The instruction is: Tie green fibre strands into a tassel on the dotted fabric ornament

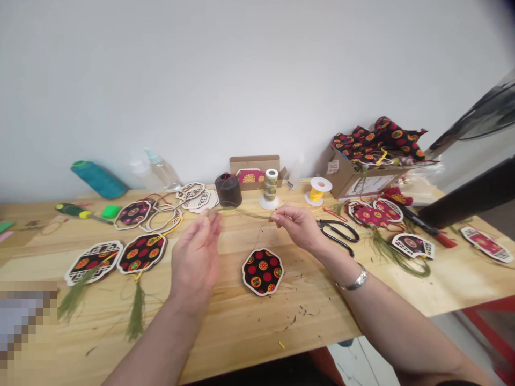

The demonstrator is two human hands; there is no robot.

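While the right hand (296,225) pinches a length of green thread (252,215) between thumb and fingertips, the strand stretches across to the left hand (196,252), whose fingers lie close together; they are blurred, and I cannot tell whether they grip it. A finer strand curves from near the right fingertips down to the black floral pendant (263,272), which lies flat on the tabletop (229,332), below and between the hands and touched by neither. Just beyond the right hand lie black-handled scissors (341,230), partly hidden by it. Behind the thread, a black cone (228,191), a spool of olive thread (271,187) and a spool of yellow thread (319,191) stand in a row. Left of the left hand, a dark pendant (141,253) with a green tassel (137,311) lies beside a lattice-edged pendant (95,262), tasselled too. At the right, patterned cloth (378,140) spills over the top of a cardboard box (362,179).
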